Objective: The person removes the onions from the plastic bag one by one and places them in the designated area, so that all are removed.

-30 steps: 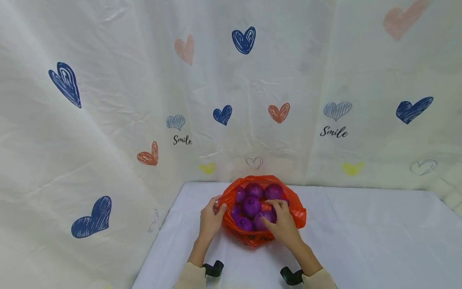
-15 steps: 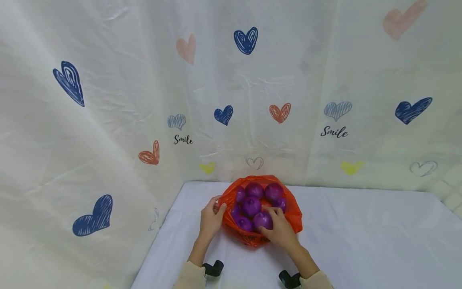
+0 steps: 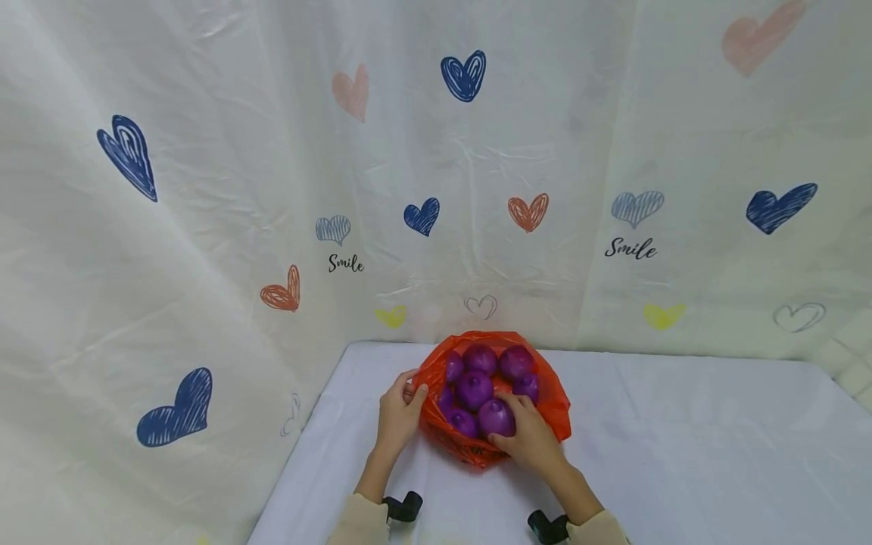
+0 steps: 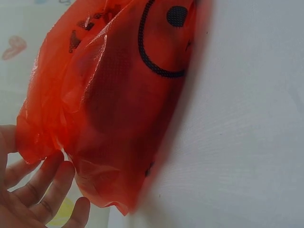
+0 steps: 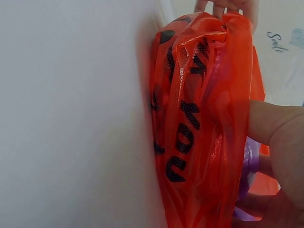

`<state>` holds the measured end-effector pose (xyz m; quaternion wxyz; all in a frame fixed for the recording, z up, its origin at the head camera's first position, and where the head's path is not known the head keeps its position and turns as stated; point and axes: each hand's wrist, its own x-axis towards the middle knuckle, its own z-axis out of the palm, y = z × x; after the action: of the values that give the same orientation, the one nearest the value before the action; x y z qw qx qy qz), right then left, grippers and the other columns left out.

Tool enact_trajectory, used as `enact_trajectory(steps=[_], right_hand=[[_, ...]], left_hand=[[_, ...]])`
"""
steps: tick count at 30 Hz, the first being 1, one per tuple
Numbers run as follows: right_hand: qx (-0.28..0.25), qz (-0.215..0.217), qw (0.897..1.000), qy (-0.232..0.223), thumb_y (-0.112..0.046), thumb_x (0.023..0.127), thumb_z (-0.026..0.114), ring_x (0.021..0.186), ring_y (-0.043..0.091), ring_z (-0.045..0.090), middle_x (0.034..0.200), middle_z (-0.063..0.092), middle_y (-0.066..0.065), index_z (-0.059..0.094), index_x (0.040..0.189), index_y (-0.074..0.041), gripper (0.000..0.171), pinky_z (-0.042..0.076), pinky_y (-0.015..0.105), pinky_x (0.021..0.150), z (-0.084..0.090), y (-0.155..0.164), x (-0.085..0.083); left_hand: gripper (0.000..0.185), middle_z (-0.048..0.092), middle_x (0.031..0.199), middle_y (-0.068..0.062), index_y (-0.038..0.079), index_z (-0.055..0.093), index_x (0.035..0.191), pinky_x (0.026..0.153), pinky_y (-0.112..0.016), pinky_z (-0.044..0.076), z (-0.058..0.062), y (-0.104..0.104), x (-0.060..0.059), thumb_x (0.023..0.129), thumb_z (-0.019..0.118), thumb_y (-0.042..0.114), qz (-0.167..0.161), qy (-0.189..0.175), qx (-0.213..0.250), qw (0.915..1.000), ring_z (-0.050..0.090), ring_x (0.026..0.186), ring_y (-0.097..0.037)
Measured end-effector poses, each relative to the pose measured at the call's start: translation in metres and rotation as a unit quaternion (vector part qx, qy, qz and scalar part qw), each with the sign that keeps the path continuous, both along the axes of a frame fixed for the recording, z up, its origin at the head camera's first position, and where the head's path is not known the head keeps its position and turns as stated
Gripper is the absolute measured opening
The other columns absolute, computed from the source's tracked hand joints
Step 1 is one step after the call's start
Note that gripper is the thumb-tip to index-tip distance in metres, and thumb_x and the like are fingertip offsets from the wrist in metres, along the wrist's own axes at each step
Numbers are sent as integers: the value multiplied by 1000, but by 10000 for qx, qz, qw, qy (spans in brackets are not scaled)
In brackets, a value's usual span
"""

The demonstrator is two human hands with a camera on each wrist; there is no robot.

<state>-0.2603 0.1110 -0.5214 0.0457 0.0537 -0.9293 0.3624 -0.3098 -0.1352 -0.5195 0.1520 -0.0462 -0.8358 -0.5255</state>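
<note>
At the left, the left hand point(image 3: 398, 409) pinches the left rim of a crinkled red plastic bag point(image 3: 555, 397) between thumb and curled fingers. The bag stands open on a white cloth-covered table point(image 3: 695, 431), holding round purple onions point(image 3: 474, 389). At the bag's near right, the right hand point(image 3: 531, 435) grips the nearest right onion point(image 3: 495, 418), thumb near, fingers far.

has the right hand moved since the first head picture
Yes, slightly: judged against the far table edge, the right hand has shifted away from it, toward the person.
</note>
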Motion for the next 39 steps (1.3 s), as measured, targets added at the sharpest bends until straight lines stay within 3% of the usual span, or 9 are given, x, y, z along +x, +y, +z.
enact_trajectory(steps=[12,24,33,37,39], right_hand=[[-113,18,9998,190,-25,83,86,131,39,55,143,53,17,50,148,-14,75,51,63,99,12,6,-2],[-483,285,9972,487,-29,84,85,133,41,54,146,51,15,47,150,-18,76,51,61,99,45,18,5],[-1081,719,9831,1289,-28,83,86,127,36,57,145,51,11,48,147,-20,74,56,53,95,66,34,10],[-1240,662,9767,1623,-27,83,86,125,33,58,145,51,10,48,147,-20,75,57,51,94,71,44,10],[-1237,557,9743,1797,-27,83,86,123,31,58,144,51,10,48,148,-19,75,58,45,94,73,50,10]], left_hand=[[33,64,90,-7,15,67,131,67,-23,52,1,2,0,98,67,21,94,-109,83,9999,59,78,-15],[30,66,82,-6,13,71,122,60,-24,50,6,-2,-1,93,72,17,350,-487,229,9979,58,72,-16],[28,65,76,-3,11,72,118,56,-25,43,2,-9,-3,92,71,22,249,-968,444,9940,53,64,-14],[23,67,75,-3,7,73,108,58,-25,45,0,-11,-3,91,72,24,245,-1129,517,9920,54,65,-14],[23,68,76,-4,5,73,103,59,-25,46,-1,-11,-4,91,72,25,266,-1146,517,9917,55,66,-14]])
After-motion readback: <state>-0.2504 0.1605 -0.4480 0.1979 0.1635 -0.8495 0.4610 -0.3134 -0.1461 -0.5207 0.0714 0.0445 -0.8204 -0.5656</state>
